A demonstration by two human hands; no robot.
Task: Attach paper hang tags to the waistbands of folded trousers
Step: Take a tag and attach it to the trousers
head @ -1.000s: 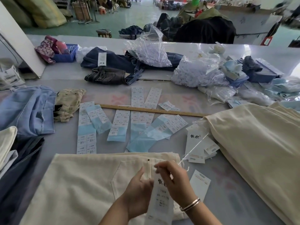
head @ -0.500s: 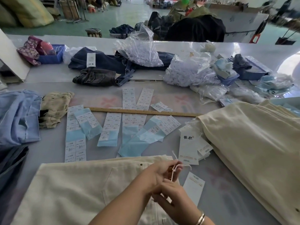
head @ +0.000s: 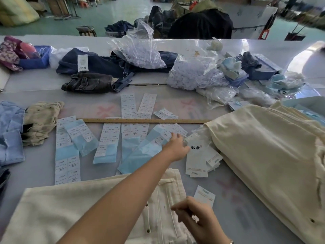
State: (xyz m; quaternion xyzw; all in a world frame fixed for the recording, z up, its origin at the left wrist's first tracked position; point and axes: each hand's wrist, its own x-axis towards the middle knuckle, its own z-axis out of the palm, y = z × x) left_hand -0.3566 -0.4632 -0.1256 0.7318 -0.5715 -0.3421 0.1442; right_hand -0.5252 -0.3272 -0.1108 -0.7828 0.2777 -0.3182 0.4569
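Note:
Cream folded trousers (head: 84, 208) lie in front of me with the waistband to the right. My left hand (head: 175, 147) stretches forward to the stack of white hang tags (head: 196, 161); its fingers lie fairly straight at the stack's top left corner. My right hand (head: 198, 219) rests on the trousers' waistband edge with fingers curled. What it holds, if anything, is hidden. A single white hang tag (head: 204, 195) lies on the table just beyond that hand.
A pile of cream trousers (head: 267, 155) fills the right side. Sticker sheets (head: 109, 143) and a wooden ruler (head: 146, 120) lie mid-table. Bags of fasteners (head: 191, 74), dark jeans (head: 91, 64) and blue garments (head: 10, 131) surround them.
My left hand has left the waistband and reached forward to the tag stack. My right hand has stayed low on the trousers. The string loop both hands worked on is out of sight.

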